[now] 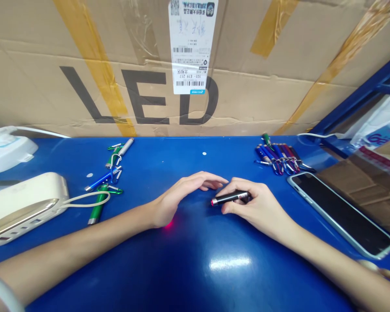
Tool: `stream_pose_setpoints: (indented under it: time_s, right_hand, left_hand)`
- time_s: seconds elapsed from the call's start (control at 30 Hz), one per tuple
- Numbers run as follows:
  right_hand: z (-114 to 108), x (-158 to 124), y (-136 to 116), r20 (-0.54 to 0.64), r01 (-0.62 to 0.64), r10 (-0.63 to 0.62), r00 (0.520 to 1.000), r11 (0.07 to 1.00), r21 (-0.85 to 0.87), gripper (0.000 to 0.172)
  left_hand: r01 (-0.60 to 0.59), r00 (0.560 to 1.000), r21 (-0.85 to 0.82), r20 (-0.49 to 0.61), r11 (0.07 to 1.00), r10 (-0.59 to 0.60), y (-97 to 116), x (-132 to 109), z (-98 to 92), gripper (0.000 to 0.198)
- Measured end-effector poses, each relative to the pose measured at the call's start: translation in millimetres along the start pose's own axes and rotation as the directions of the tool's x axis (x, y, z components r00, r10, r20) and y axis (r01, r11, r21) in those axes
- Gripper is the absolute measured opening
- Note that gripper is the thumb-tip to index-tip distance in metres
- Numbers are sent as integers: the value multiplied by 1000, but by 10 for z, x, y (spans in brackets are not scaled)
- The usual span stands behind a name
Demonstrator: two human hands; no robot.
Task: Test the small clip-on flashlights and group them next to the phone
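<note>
A small black pen-shaped light with silver ends lies in the grip of my right hand, its red-lit tip pointing left. My left hand is held to the left of it, palm turned toward the light, fingers stretched out and holding nothing; its fingertips are close to my right hand. A red glow shows on the blue table just below my left wrist. Several blue, purple and red pen lights with clips lie in a row at the back right.
Green, blue and silver pen lights lie at the left near a white power strip. A phone rests at the right beside a cardboard box. A large carton stands along the back.
</note>
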State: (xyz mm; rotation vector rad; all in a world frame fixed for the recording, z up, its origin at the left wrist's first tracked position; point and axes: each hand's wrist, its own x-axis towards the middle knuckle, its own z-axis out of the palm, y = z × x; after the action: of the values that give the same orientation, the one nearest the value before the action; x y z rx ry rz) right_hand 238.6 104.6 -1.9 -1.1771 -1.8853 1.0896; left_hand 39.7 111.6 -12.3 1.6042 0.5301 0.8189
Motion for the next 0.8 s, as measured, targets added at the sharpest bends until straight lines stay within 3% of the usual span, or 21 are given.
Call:
stream_pose_setpoints:
  time_s: [0.33, 0.8]
  right_hand:
    - [-3, -1, 1, 17, 51, -49, 999, 995, -87, 8]
    - [-41, -19, 33, 122, 133, -107, 987, 964, -230, 16]
  left_hand:
    - [6, 1000, -10, -8, 1000, -6, 22, 10, 0, 44]
    - [10, 1000, 28, 17, 1000, -11, 64, -9, -8, 44]
